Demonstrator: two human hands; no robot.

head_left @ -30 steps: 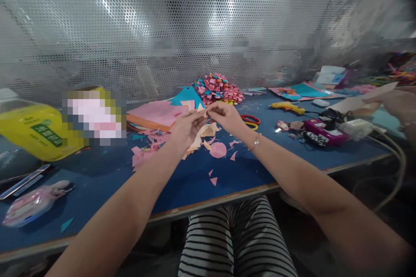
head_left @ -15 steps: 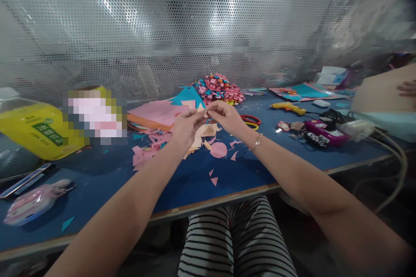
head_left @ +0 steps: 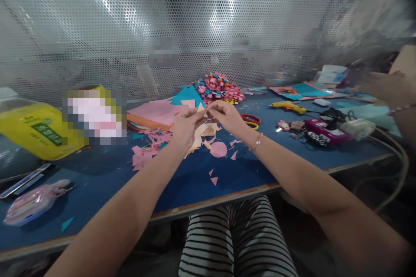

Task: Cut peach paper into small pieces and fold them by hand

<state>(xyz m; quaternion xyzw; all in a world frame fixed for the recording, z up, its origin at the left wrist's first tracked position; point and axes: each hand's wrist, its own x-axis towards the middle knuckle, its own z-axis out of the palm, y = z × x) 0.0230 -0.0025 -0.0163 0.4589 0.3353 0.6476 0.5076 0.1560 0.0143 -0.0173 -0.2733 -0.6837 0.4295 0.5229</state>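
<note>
Head view, left hand (head_left: 185,127): your thumb and fingers pinch a small cream paper piece (head_left: 201,107), its pointed tip standing up above them.
Right hand (head_left: 226,114): your fingertips are bent together at the right edge of that piece, meeting the left ones; whether they grip it too, you cannot tell.
Cream paper piece: it sits between your two hands, above the blue table (head_left: 234,184).
Under your hands: cream scraps (head_left: 208,130) lie loose, with a pink rounded piece (head_left: 218,149) nearer you and pink scraps (head_left: 143,156) to the left.
Behind your left hand: pink sheets (head_left: 156,112) lie over orange ones, beside a blue sheet (head_left: 188,95).
Beyond your fingers: a heap of small coloured paper pieces (head_left: 216,88) stands before the perforated panel (head_left: 201,17).
By your right wrist: red and yellow loops (head_left: 253,120), partly hidden.
Farther right: a yellow glue gun (head_left: 287,106), a purple box (head_left: 326,133) and cables, then a co-worker's hand (head_left: 386,86), blurred, beside a tan sheet (head_left: 403,62).
Far left: a yellow-labelled container (head_left: 39,132), with a pink pouch (head_left: 32,205) nearer you.
</note>
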